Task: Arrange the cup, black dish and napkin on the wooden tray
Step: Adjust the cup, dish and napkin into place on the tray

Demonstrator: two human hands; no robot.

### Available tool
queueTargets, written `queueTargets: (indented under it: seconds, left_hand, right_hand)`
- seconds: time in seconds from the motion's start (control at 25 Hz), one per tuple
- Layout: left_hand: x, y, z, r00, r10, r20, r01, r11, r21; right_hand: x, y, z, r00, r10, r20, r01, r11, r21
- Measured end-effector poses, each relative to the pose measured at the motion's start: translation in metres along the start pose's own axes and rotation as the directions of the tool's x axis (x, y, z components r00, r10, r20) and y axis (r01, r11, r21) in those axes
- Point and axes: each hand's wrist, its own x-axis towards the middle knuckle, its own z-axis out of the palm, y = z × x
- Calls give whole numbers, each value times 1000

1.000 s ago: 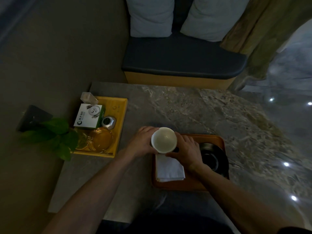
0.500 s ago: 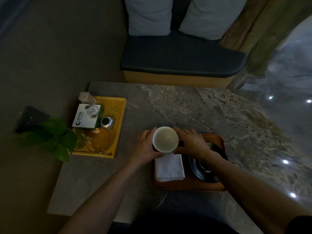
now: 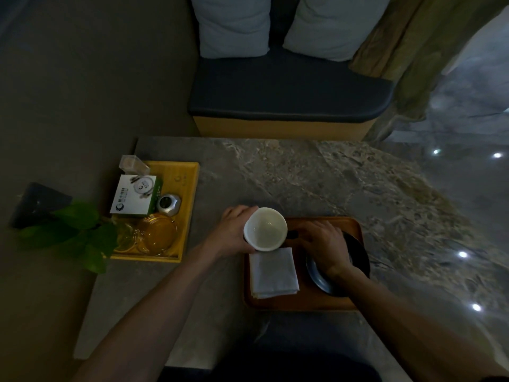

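Compared with half a second ago, the right hand [image 3: 325, 245] has left the cup [image 3: 265, 229] and now lies flat, palm down, with fingers spread, over the black dish [image 3: 358, 255]. It touches the dish on its near-left part, but I cannot tell if it grips it. The left hand [image 3: 234, 232] keeps its hold on the cup, wrapped around its left side with fingers curled. The cup is upright, at the far-left corner of the wooden tray [image 3: 303, 303]; whether it rests on the tray or is lifted, I cannot tell. The napkin [image 3: 273, 272], folded and white, stays on the left part of the tray, just in front of the cup. The dish is on the right part of the tray, over its right edge.
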Motion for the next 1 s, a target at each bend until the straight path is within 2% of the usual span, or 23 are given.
queueTargets:
  seconds: [0.2, 0.36, 1.0]
  left_hand:
    - [-3, -1, 9, 998, -34, -55, 32, 999, -43]
    - [-8, 3, 17, 994, -62, -95, 52, 994, -96]
    - [-13, 10, 18, 993, -73, -92, 61, 990, -127]
  right_hand:
    - [7, 1, 0, 1000, -2, -12, 2, 1000, 0]
    - [18, 5, -2, 997, 2, 82, 5, 996, -85]
    - [20, 0, -13, 993, -9, 118, 21, 995, -101]
